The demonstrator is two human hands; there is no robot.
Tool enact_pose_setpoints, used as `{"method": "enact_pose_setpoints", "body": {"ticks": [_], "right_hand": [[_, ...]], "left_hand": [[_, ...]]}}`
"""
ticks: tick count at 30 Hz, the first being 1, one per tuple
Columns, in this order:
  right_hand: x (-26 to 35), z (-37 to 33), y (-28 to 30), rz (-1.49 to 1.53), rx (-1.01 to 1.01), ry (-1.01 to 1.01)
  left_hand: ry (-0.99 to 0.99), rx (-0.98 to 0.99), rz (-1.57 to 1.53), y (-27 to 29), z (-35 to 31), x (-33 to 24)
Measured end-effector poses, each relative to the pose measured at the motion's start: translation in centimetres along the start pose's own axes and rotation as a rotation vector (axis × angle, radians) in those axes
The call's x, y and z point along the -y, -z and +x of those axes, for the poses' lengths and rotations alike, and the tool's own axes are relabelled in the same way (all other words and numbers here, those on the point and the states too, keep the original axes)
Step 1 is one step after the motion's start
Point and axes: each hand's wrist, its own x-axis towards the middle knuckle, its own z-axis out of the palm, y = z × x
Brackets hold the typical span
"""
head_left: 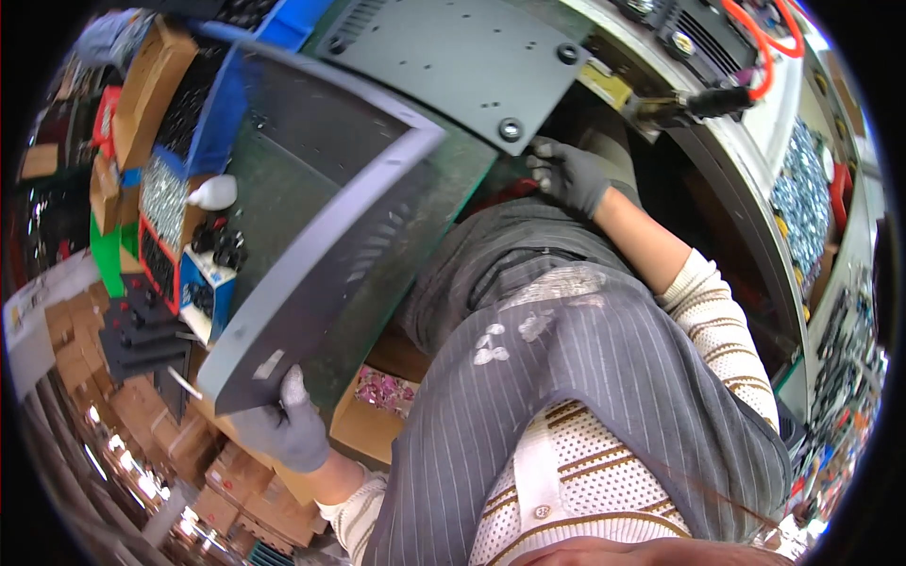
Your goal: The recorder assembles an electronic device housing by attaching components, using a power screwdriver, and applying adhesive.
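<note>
My left hand [294,432], in a grey glove, grips the near corner of a dark grey sheet-metal cover [316,247]. The cover has folded edges and rows of vent slots, and it stands tilted over the green-edged bench top. Part of it looks smeared by motion. Beyond it lies a flat dark grey metal plate [453,66] with round black feet and small holes. Beside that plate's near corner is my gloved right hand [574,176], its fingers curled in. Whether they hold anything is hidden; I cannot tell if they touch the plate.
Blue bins [213,118] of dark parts and a white bottle [215,192] stand at left. A cardboard box [363,429] with pinkish small parts sits below the bench edge. At upper right hangs a power driver [694,106] with an orange hose. Silvery screws [800,203] lie far right.
</note>
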Motion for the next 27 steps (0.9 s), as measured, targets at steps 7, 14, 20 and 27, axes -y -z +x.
{"method": "enact_pose_setpoints", "body": {"ticks": [7,14,20,27], "right_hand": [[-0.4,0.3,0.7,-0.070,-0.020,-0.023],[0.2,-0.9,-1.7,-0.248,0.105,-0.138],[0.7,-11.3,-9.7,-0.074,0.424,-0.288],[5.7,-15.3,-17.0,-0.422,0.576,0.712]], "left_hand": [[-0.346,-0.056,0.078,-0.9,4.4,-3.5],[-0.045,0.105,-0.316,-6.8,3.6,-2.3],[-0.025,0.186,-0.204,-12.1,0.6,2.0],[-0.053,0.240,-0.301,-13.9,0.8,1.4]]}}
